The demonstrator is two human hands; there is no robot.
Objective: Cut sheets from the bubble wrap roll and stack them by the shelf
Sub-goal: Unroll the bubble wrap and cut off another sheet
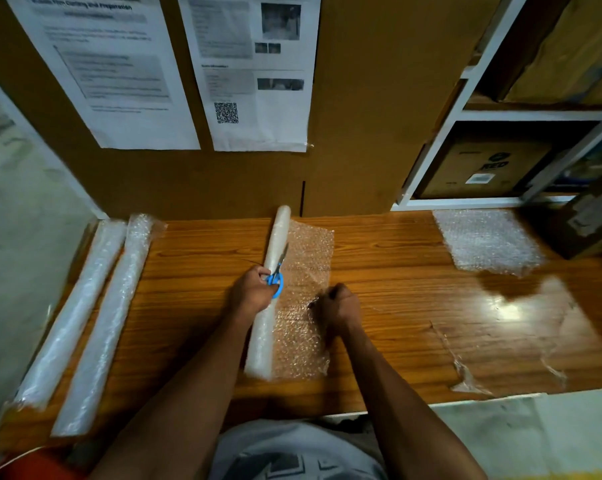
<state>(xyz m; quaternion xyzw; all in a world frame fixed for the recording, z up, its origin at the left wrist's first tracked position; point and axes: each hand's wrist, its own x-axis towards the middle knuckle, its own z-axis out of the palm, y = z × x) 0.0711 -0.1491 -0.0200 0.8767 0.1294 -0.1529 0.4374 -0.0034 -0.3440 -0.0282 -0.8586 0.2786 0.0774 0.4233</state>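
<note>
Here shelf point(500, 116) holds boxes point(483, 171) | left hand point(254, 289) fingers grip scissors point(275, 275) | right hand point(337, 303) fingers pinch bubble wrap point(303, 327)

We see our own bare forearms, no sleeves reaching them, and a grey shirt point(292, 452) with a dark geometric print on its front.

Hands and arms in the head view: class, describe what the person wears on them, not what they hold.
Both the left hand and the right hand are bare: no gloves, rings, watch or bands show. The forearms are bare too, with no sleeves in view.
</note>
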